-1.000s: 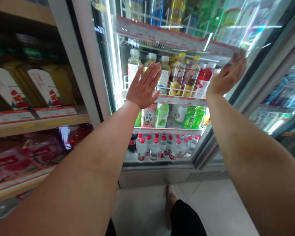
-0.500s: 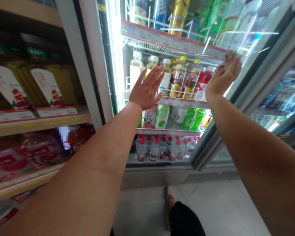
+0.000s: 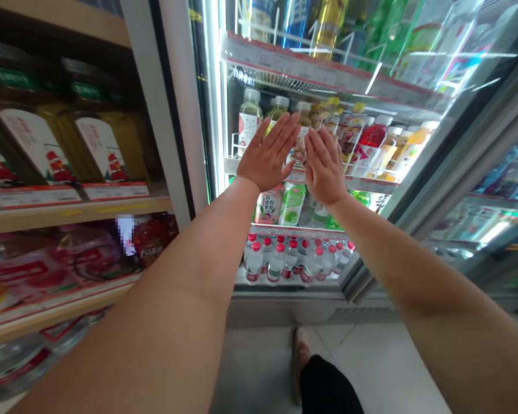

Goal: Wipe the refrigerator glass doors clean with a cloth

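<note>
From my end I watched the left hand (image 3: 268, 155) lie flat toward the smooth, glossy glass door (image 3: 373, 79), palm forward, long fingers slightly spread and thumb standing apart, with nothing in it that I could see. Just beside it, the right hand (image 3: 326, 164) had its fingers nearly together over a soft, crumpled, brownish cloth (image 3: 300, 148); I could not tell whether they pinched it or merely pressed it to the pane. The cloth showed between the two hands, its edge bunched and blurred. Behind the glass I made out a bottle of red drink (image 3: 368, 146) with a white cap and, lower down, rounded clear plastic bottles (image 3: 276, 261) with red caps. To the left, boxy jugs of golden liquid (image 3: 106, 144) stood above a pale wood-toned shelf edge (image 3: 82, 213).
</note>
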Demonstrator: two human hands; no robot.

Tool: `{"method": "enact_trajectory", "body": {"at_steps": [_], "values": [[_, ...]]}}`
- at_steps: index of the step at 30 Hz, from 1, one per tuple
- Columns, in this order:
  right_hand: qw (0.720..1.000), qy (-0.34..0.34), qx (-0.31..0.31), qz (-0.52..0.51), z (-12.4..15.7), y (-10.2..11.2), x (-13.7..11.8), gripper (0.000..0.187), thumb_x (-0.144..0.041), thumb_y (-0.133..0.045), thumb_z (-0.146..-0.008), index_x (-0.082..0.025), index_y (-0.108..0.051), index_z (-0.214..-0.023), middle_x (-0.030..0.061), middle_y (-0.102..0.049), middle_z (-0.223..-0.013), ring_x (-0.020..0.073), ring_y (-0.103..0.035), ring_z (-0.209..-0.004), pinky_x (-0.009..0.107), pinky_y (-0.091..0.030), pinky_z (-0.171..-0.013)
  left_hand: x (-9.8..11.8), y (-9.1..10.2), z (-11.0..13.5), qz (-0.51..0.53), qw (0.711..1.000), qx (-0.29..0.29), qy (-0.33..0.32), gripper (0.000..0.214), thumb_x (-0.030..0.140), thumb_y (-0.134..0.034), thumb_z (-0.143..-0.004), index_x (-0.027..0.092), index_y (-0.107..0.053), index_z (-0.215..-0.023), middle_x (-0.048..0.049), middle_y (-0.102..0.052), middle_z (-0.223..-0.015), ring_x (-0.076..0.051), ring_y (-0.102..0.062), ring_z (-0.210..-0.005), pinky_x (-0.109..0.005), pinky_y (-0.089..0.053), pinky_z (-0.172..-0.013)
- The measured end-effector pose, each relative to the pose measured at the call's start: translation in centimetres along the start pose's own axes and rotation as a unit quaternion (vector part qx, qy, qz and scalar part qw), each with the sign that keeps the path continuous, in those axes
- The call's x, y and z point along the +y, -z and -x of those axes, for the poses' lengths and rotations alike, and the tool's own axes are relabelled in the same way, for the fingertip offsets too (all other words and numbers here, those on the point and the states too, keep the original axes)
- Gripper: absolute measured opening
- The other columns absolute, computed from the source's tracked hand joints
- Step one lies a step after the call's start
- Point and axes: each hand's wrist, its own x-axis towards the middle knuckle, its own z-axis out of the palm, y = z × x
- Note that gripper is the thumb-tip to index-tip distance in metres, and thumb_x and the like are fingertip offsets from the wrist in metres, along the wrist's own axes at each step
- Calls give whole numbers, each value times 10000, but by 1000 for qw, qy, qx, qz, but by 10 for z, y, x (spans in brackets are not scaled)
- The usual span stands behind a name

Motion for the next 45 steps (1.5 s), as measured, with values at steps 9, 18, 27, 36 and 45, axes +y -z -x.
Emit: {"method": "enact_trajectory", "body": {"at_steps": [9,18,27,36,45], "values": [[982,-87,155,62,-20,34,100,574,-301,-325,-1056,-121,-448,-1587,108,-430,-1655,253,-257,-1606,530,-232,-1341,-2,-5,-3,14,1000,5,11,754,324,-496,-1015,72,-212,-1666,-91,-174,-1750,-240,-84,-1630,-570,-72,-1347],[935,-273,212,82,100,37,130,640,-417,-320,-1029,-160,-439,-1602,140,-421,-1640,336,-275,-1595,620,-249,-1310,-2,-5,-3,38,999,16,13,735,318,-535,-1034,83,-228,-1659,-78,-222,-1739,-219,-89,-1627,-575,-78,-1344],[942,-231,226,86,41,21,118,650,-352,-255,-1031,-61,-410,-1591,194,-363,-1662,305,-188,-1627,630,-197,-1321,-2,-3,-3,35,999,24,-5,767,298,-606,-1016,76,-248,-1658,-117,-236,-1732,-258,-147,-1619,-548,-81,-1340],[993,55,101,-18,-22,-21,-24,863,-169,-337,-996,-313,167,-1683,46,-117,-1774,222,-146,-1643,499,-357,-1311,-11,-20,4,30,989,126,-73,663,374,-403,-1099,72,-241,-1667,-150,-281,-1712,-299,-135,-1621,-523,-83,-1340],[989,141,18,34,-12,8,24,812,-441,-455,-1065,-266,1,-1713,84,-193,-1762,301,-194,-1628,585,-272,-1313,-12,-19,4,14,989,124,-73,499,281,-381,-1123,148,-398,-1603,-119,-352,-1685,-317,-203,-1606,-550,-179,-1326]]}}
